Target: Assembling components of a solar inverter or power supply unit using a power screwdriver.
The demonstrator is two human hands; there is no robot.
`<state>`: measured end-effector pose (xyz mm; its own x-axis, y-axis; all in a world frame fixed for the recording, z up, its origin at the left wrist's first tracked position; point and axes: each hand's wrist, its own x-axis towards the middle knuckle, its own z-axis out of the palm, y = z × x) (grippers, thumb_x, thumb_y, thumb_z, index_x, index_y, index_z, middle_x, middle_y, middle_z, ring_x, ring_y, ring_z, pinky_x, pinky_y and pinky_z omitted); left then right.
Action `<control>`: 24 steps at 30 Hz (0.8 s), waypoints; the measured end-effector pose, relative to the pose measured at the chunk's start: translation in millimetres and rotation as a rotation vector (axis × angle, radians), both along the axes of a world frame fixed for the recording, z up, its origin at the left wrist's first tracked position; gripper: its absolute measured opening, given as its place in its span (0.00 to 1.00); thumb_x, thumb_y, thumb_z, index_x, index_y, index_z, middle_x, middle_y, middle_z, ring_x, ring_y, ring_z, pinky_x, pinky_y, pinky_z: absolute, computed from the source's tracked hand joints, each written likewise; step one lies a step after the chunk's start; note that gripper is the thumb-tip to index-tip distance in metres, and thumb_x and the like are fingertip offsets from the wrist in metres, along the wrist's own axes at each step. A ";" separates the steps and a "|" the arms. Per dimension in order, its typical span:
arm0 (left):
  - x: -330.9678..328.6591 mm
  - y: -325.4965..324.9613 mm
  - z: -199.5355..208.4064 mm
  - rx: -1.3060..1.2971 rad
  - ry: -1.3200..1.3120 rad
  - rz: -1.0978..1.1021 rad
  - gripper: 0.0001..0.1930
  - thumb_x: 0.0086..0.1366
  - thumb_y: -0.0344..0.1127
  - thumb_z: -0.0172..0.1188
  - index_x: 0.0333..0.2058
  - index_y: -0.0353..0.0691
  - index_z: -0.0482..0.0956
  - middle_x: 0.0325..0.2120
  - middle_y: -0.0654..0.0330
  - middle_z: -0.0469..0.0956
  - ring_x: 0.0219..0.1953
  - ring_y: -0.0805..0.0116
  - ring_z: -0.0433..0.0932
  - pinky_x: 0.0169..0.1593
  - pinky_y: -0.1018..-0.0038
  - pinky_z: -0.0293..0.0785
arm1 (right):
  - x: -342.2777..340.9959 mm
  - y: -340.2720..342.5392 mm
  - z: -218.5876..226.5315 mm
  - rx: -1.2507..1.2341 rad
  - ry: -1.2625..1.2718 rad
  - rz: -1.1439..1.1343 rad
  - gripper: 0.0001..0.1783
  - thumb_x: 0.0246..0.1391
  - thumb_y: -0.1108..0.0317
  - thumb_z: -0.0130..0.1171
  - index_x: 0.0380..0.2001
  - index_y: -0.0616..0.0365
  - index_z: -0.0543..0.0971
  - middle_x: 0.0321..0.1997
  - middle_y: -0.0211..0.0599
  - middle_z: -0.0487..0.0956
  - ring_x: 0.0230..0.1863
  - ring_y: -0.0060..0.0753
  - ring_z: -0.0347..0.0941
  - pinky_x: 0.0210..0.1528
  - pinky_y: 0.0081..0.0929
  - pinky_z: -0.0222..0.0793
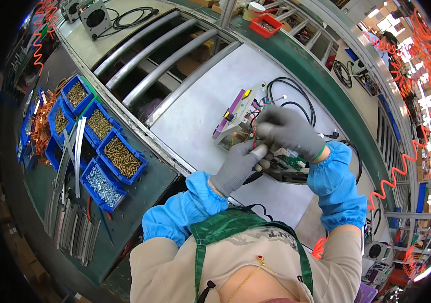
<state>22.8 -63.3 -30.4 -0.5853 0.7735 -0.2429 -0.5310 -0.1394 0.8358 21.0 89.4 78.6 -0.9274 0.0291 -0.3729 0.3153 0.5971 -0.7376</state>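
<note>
Both my hands, in grey gloves, work over an opened electrical device with a panel edged in purple (233, 113). My left hand (238, 166) is closed at the near side, thumb and finger pinched on thin red and black wires (254, 135). Just beyond it my right hand (287, 132) has curled fingers over the same wires; they are slightly blurred, and what they pinch is hidden. Under my right hand lies a green circuit board (295, 160), partly covered. A black power cable (306, 98) loops behind the device.
To the left, blue bins (122, 157) hold brass screws and silvery hardware beside metal strips (76, 230). Metal rollers (167, 63) run past the white work surface (195, 121). A red tray (266, 25) sits at the back. Orange coiled hoses (402, 169) hang at right.
</note>
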 end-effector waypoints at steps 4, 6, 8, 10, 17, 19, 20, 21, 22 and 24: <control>-7.5 -13.3 0.8 0.030 -0.009 0.110 0.18 0.70 0.43 0.48 0.45 0.34 0.76 0.31 0.61 0.78 0.28 0.79 0.75 0.31 0.83 0.69 | -15.4 35.2 -2.6 0.743 0.395 0.027 0.15 0.49 0.67 0.58 0.40 0.62 0.76 0.30 0.46 0.79 0.26 0.36 0.78 0.30 0.31 0.73; -8.0 -15.4 0.0 0.067 -0.002 0.133 0.19 0.70 0.43 0.48 0.48 0.33 0.74 0.30 0.65 0.77 0.28 0.81 0.73 0.31 0.84 0.66 | -16.2 41.5 -5.2 0.728 0.172 0.083 0.14 0.48 0.62 0.56 0.37 0.58 0.76 0.30 0.44 0.79 0.32 0.47 0.76 0.37 0.40 0.70; -8.6 -13.7 -1.1 0.085 -0.016 0.143 0.19 0.70 0.43 0.47 0.48 0.33 0.74 0.30 0.65 0.77 0.28 0.81 0.73 0.31 0.84 0.66 | -18.7 47.4 -16.5 0.622 0.184 0.056 0.12 0.48 0.64 0.56 0.35 0.57 0.77 0.30 0.43 0.79 0.33 0.48 0.76 0.37 0.39 0.70; -10.6 -11.1 0.1 0.101 -0.030 0.158 0.19 0.70 0.44 0.47 0.48 0.33 0.74 0.29 0.65 0.76 0.28 0.81 0.73 0.31 0.84 0.65 | -17.1 44.5 -22.5 0.550 0.395 0.122 0.10 0.47 0.65 0.57 0.34 0.56 0.78 0.30 0.41 0.79 0.33 0.47 0.76 0.37 0.38 0.71; -12.8 -7.1 11.7 0.057 -0.067 0.281 0.16 0.68 0.42 0.50 0.43 0.33 0.76 0.28 0.64 0.77 0.25 0.80 0.72 0.28 0.83 0.67 | -18.6 24.5 -27.0 0.303 0.525 0.367 0.09 0.45 0.76 0.62 0.34 0.58 0.79 0.31 0.38 0.76 0.30 0.35 0.74 0.34 0.28 0.71; -12.7 -5.5 11.7 0.008 -0.040 0.298 0.16 0.68 0.41 0.50 0.42 0.33 0.76 0.28 0.63 0.77 0.24 0.80 0.72 0.28 0.83 0.67 | -20.0 25.8 -33.7 0.280 0.569 0.494 0.12 0.45 0.77 0.62 0.36 0.56 0.78 0.32 0.37 0.77 0.32 0.36 0.76 0.37 0.28 0.73; -12.8 -5.3 8.6 -0.017 -0.042 0.310 0.15 0.68 0.41 0.51 0.41 0.34 0.76 0.28 0.63 0.77 0.24 0.80 0.72 0.27 0.84 0.66 | -20.3 23.5 -33.7 0.275 0.569 0.497 0.12 0.45 0.77 0.62 0.36 0.56 0.78 0.32 0.37 0.77 0.32 0.36 0.76 0.37 0.28 0.73; -13.0 -5.1 5.0 -0.041 -0.045 0.322 0.14 0.67 0.40 0.51 0.41 0.34 0.76 0.28 0.63 0.77 0.23 0.80 0.73 0.27 0.84 0.66 | -19.9 19.1 -32.3 0.221 0.488 0.479 0.14 0.44 0.77 0.62 0.37 0.56 0.77 0.32 0.38 0.77 0.33 0.37 0.77 0.38 0.28 0.74; -13.3 -4.7 -0.2 -0.044 -0.046 0.325 0.14 0.67 0.40 0.51 0.41 0.34 0.76 0.28 0.63 0.77 0.23 0.80 0.73 0.27 0.84 0.66 | -19.8 14.9 -30.9 0.168 0.406 0.460 0.15 0.43 0.77 0.62 0.38 0.55 0.77 0.33 0.38 0.77 0.34 0.37 0.77 0.39 0.28 0.74; -14.1 -4.4 -7.6 0.045 -0.160 0.345 0.13 0.67 0.39 0.52 0.39 0.34 0.76 0.29 0.62 0.78 0.23 0.80 0.73 0.26 0.84 0.66 | -19.3 7.9 -27.8 0.246 0.411 0.480 0.17 0.42 0.77 0.62 0.39 0.55 0.76 0.33 0.37 0.77 0.35 0.37 0.78 0.39 0.28 0.75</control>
